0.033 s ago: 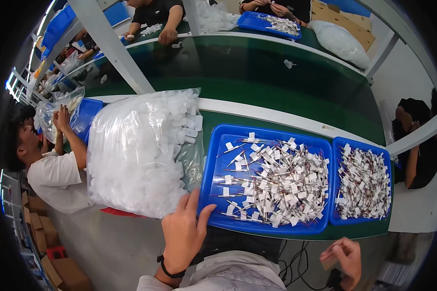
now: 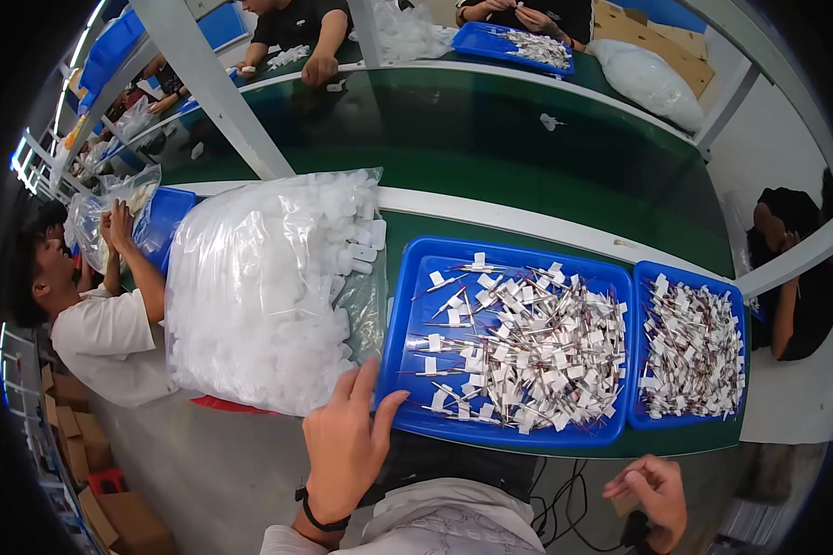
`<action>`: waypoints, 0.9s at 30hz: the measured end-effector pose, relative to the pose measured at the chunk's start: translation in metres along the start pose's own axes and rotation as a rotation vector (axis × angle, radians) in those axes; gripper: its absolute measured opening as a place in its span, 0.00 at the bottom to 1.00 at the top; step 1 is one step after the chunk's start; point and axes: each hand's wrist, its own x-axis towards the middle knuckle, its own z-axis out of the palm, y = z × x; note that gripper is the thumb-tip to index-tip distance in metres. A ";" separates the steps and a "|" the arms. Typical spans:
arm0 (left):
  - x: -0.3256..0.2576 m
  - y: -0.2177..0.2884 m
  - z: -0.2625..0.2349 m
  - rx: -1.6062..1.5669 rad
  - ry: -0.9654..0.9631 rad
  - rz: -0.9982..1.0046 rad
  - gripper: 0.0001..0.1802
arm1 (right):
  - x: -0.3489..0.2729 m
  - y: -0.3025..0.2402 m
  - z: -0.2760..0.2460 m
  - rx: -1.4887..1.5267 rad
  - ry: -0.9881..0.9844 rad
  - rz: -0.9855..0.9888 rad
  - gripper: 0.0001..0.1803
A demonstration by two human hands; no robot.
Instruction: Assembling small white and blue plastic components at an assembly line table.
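Note:
My left hand [image 2: 344,444] is at the near left corner of a blue tray [image 2: 394,324], fingers stretched and thumb spread apart, with nothing visible in it. Inside that tray lies a heap of small metal-stemmed parts with thin wires and white tags [image 2: 546,361], thinner toward the left side. Just left of the hand rests a large clear plastic bag [image 2: 259,287] full of white translucent pieces. My right hand [image 2: 655,495] hangs below the table's front edge, fingers curled in with the thumb against them. A tan patch shows under its fingers; whether that is an object or the palm is unclear.
A second blue tray [image 2: 635,370] of similar tagged parts adjoins on the right. Beyond a white rail [image 2: 528,220] runs a green belt [image 2: 491,129]. A person [image 2: 111,333] works at the left; others sit across. Black cables [image 2: 569,499] hang below the table. A grey post [image 2: 213,88] stands left.
My right hand has shifted slightly left and down. My left hand has drawn a little to the left. The trays and the bag stay where they were.

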 end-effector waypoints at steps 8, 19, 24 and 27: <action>0.061 0.012 -0.074 0.011 0.089 0.426 0.11 | 0.030 -0.003 0.024 -0.130 -0.548 -0.104 0.12; 0.215 -0.063 -0.003 0.741 -0.259 0.654 0.10 | 0.053 0.050 0.082 -0.090 -0.713 -0.095 0.17; 0.211 -0.048 -0.013 0.637 -0.251 0.539 0.06 | 0.048 0.064 0.077 -0.026 -0.598 -0.109 0.17; 0.202 -0.040 -0.038 0.491 -0.205 0.576 0.06 | 0.052 0.058 0.079 -0.055 -0.626 -0.019 0.18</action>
